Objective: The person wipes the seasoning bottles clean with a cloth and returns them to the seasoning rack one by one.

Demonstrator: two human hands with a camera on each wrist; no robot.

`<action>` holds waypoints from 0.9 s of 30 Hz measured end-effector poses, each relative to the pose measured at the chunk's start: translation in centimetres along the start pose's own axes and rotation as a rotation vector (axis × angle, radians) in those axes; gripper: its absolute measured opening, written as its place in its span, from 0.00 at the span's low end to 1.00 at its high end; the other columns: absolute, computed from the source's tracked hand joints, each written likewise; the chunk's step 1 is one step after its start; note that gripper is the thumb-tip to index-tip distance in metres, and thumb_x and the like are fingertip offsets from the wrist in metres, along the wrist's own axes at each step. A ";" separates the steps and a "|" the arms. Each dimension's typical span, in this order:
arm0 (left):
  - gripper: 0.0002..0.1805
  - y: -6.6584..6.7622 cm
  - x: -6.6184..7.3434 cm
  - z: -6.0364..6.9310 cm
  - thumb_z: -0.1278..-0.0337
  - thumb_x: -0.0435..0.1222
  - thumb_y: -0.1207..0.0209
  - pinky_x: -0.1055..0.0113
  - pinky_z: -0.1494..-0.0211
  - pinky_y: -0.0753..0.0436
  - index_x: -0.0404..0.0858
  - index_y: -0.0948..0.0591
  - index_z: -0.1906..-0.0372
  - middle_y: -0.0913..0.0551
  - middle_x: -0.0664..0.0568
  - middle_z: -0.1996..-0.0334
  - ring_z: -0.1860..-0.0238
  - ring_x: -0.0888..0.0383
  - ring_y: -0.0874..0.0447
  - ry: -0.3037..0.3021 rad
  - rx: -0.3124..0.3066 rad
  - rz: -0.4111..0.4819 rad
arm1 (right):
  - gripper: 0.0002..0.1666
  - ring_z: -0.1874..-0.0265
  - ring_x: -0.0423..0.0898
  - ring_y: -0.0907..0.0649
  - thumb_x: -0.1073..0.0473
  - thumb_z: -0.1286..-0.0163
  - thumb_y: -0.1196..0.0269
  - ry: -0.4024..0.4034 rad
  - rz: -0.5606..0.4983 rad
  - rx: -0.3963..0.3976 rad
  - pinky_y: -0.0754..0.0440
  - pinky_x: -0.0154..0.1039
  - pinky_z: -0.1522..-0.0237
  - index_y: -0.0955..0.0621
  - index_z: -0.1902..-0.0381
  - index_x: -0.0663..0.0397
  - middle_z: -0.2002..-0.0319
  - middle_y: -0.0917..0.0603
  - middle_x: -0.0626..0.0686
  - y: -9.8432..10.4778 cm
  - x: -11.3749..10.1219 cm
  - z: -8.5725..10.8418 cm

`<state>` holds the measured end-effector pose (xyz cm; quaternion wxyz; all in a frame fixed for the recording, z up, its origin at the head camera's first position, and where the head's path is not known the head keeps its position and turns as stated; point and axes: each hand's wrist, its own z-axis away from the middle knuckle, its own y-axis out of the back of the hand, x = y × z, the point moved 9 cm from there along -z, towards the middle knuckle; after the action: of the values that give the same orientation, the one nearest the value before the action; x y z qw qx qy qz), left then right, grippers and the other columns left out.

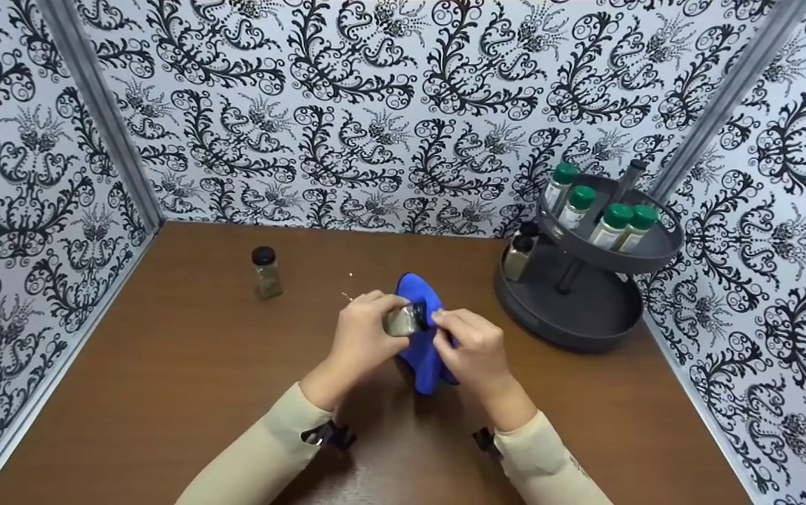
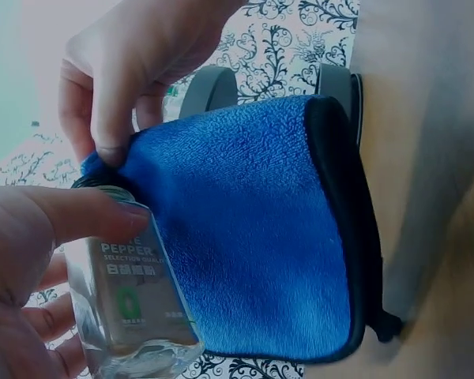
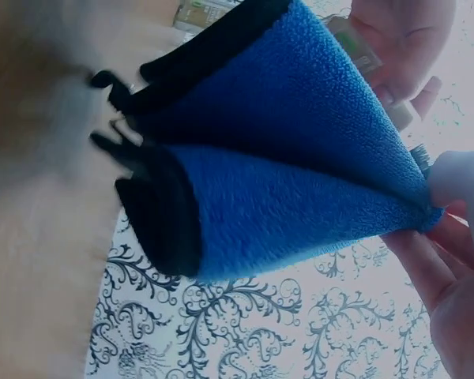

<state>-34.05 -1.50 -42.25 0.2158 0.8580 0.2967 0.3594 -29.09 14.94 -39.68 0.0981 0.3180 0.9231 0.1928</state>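
The blue cloth [image 2: 253,229] has a rough, short-napped towel pile with a soft matt look, bound by a smoother black fabric edging [image 2: 344,213], while the pepper jar [image 2: 130,292] is clear, smooth, glossy glass with print on its face. The tabletop [image 1: 129,365] looks like smooth brown wood with a satin sheen, and the 2-tier rack [image 1: 578,319] is smooth and matt dark grey, whether metal or plastic I cannot tell. The 4 green caps [image 1: 617,215] appear to be plastic, the sleeves [image 1: 255,442] are matt cream cloth, and the grey corner posts [image 1: 98,98] look like dull metal.
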 end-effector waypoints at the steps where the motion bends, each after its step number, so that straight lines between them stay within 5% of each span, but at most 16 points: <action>1: 0.26 -0.2 0.0 0.1 0.70 0.36 0.17 0.57 0.60 0.16 0.45 0.09 0.55 0.11 0.53 0.64 0.64 0.53 0.15 0.003 -0.007 -0.003 | 0.14 0.70 0.48 0.10 0.76 0.50 0.28 0.015 0.002 -0.001 0.11 0.41 0.64 0.09 0.65 0.58 0.68 0.08 0.53 0.1 -0.2 0.0; 6: 0.25 -0.9 0.6 0.4 0.68 0.37 0.17 0.58 0.60 0.16 0.45 0.09 0.56 0.11 0.54 0.65 0.63 0.54 0.15 -0.004 -0.039 -0.042 | 0.16 0.69 0.50 0.10 0.77 0.51 0.29 0.056 -0.021 0.003 0.11 0.43 0.64 0.09 0.65 0.59 0.67 0.08 0.54 0.5 -0.7 0.0; 13: 0.23 -0.3 1.7 0.5 0.68 0.37 0.18 0.57 0.61 0.16 0.44 0.08 0.56 0.11 0.53 0.64 0.64 0.52 0.15 -0.054 -0.030 -0.063 | 0.15 0.68 0.50 0.09 0.77 0.47 0.29 -0.002 -0.043 0.004 0.10 0.43 0.62 0.09 0.64 0.59 0.67 0.08 0.54 0.2 0.7 -0.2; 27: 0.26 0.7 -0.1 -0.2 0.70 0.36 0.18 0.57 0.58 0.14 0.44 0.09 0.55 0.10 0.53 0.63 0.62 0.53 0.13 0.013 0.003 -0.019 | 0.14 0.71 0.48 0.10 0.75 0.52 0.28 0.048 -0.043 -0.006 0.11 0.41 0.65 0.09 0.66 0.58 0.69 0.08 0.53 0.1 -0.6 -0.4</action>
<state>-33.97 -2.03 -41.77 0.2161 0.8531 0.3070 0.3623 -28.66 14.54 -39.22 0.0811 0.2929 0.9313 0.2010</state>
